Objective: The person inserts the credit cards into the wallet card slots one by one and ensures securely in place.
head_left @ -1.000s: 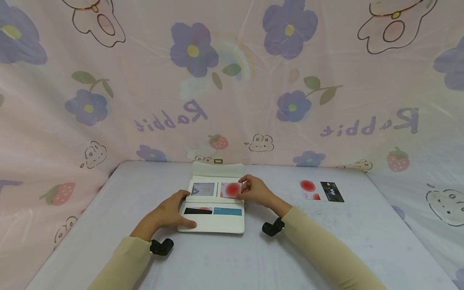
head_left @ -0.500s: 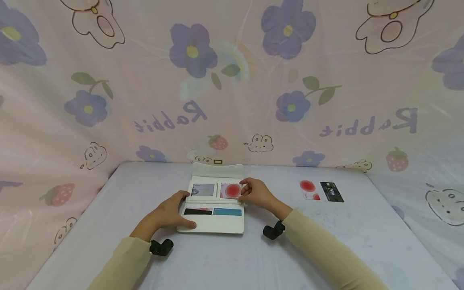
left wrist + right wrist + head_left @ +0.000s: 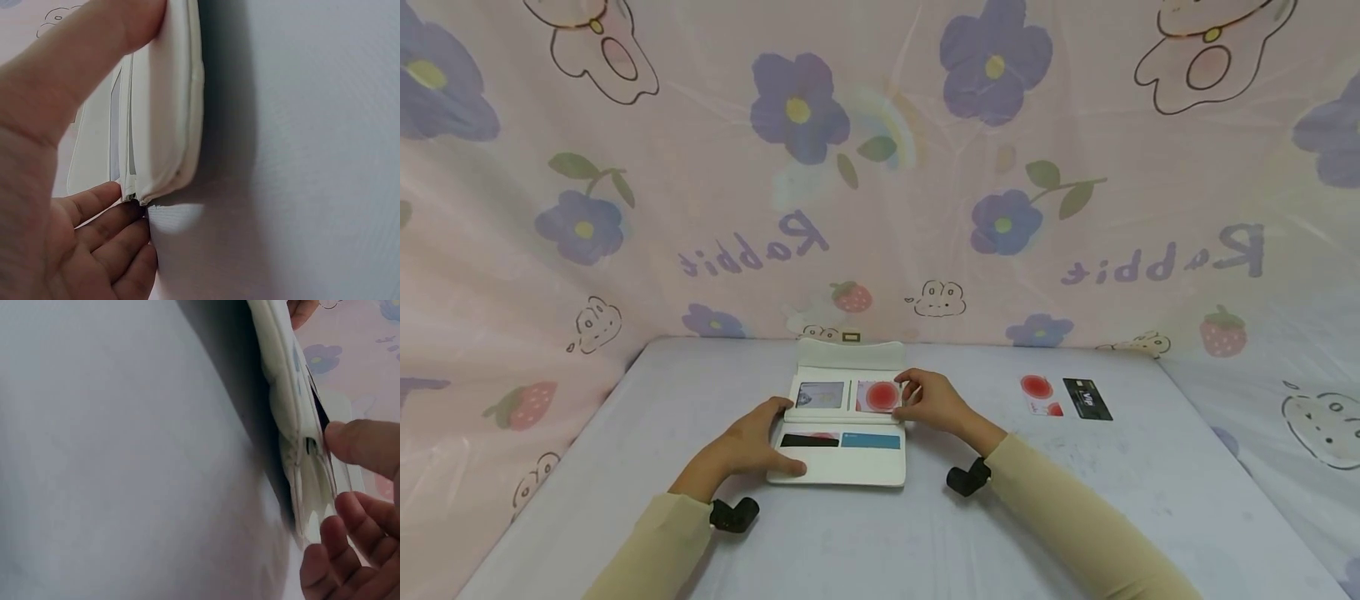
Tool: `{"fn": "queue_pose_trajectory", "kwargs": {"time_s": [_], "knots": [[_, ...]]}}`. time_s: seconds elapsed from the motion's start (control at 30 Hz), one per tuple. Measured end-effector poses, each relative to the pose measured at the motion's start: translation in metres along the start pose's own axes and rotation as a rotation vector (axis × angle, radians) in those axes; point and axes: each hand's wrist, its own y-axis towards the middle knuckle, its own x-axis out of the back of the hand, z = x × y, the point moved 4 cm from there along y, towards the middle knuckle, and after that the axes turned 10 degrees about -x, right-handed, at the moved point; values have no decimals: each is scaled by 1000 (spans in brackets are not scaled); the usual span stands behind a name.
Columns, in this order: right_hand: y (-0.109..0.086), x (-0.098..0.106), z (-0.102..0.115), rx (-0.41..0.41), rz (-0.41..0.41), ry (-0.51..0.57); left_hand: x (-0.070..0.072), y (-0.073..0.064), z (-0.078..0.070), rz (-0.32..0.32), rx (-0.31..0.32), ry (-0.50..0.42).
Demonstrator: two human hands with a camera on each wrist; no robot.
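Note:
A white wallet lies unfolded on the table, its flap toward the back. My left hand grips its left edge, thumb on the front panel; in the left wrist view the other fingers curl beside the wallet's side. At the upper right window, my right hand pinches the right edge of a white card with a red circle. The right wrist view shows the right thumb against the card's edge at the pocket opening. A greyish card fills the upper left window. Black and blue cards sit in the lower slots.
To the right on the white table lie a red-and-white card and a black VIP card, side by side. A patterned pink cloth hangs behind the table. A black camera is on each wrist.
The right hand has shifted slightly to the right along the card's edge. The left hand keeps its hold, and the wallet and loose cards stay in place.

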Motion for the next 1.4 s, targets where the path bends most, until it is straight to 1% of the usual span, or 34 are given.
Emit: {"fn": "queue_pose_trajectory", "kwargs": {"time_s": [0.23,0.37,0.57,0.67,0.83,0.93,1.2,1.4], "knots": [[4,-1,-6,-16,-11,-77,-1,-1,0,0,-38,19],[7,-2,-7,4,-10,-93,-1,-1,-1,-4,-47,20],[11,-5,-7,27,7,-96,-3,-1,-1,-7,-40,5],[13,-8,-7,34,11,-101,-6,-2,0,-10,-27,-2],[14,-11,-1,39,16,-109,-6,-2,1,-8,-23,6],[15,-12,4,64,11,-118,-4,-2,1,-9,-35,17],[18,-13,17,106,-2,-176,0,-1,-1,-4,-38,19],[21,-17,22,91,-15,-249,1,0,-1,-5,-30,19]]}}
